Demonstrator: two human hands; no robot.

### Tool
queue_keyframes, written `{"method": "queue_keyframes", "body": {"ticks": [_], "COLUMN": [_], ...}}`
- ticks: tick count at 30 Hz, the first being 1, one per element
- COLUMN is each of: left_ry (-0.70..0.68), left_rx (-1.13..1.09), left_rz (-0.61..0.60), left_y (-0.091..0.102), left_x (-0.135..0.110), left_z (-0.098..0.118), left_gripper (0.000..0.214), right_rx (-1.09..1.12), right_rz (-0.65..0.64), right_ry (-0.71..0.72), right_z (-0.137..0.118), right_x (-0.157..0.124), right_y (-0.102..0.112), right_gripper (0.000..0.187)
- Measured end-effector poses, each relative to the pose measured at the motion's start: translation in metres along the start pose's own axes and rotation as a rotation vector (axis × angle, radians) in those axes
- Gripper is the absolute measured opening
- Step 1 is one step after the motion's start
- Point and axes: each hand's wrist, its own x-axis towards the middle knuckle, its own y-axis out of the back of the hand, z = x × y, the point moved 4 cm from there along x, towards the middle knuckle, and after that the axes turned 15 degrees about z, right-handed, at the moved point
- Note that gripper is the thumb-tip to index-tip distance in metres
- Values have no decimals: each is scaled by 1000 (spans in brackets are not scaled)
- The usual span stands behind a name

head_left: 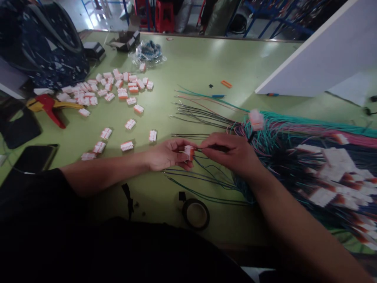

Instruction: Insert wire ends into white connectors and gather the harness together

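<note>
Connector [189,152], a small white block with an orange side, is sitting in the left hand [169,155] over the middle of the bench [194,59], a bit closer to the front edge than the back one. Thumb and fingers are clamping it from both sides. Right hand [232,151] is coming in from the right side of the bench and pinching a thin dark wire [198,149] up against that orange side; from where I'm standing I can't tell if it's actually going in. Hands are working super close, just not touching.

Loads of loose connectors [123,95] are lying around toward the back left corner, with a few straying down near the left forearm. Red-and-yellow hand tool [48,106] is resting by the left edge, and a phone [35,160] is lying nearer the front left corner. Big wire bundle [294,124] is hogging the right side, its loose black wires [203,114] poking toward the middle. Tape roll [184,214] is lying flat near the front edge, and an orange plastic piece [226,84] is sitting further back.
</note>
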Motion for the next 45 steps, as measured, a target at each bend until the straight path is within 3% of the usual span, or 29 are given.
{"method": "queue_keyframes", "body": {"ticks": [10, 25, 45], "left_ry": [-74, -30, 26], "left_rx": [-3, -19, -43], "left_rz": [17, 64, 88], "left_y": [0, 2, 1], "left_x": [1, 1, 2], "left_z": [4, 2, 1], "left_gripper": [26, 31, 31], "right_rx": [-200, -494, -329], "right_rz": [-25, 128, 38], "right_ry": [-7, 74, 74], "right_z": [1, -3, 3], "right_x": [-1, -6, -8], "right_y": [3, -1, -16], "right_gripper": [10, 17, 16]}}
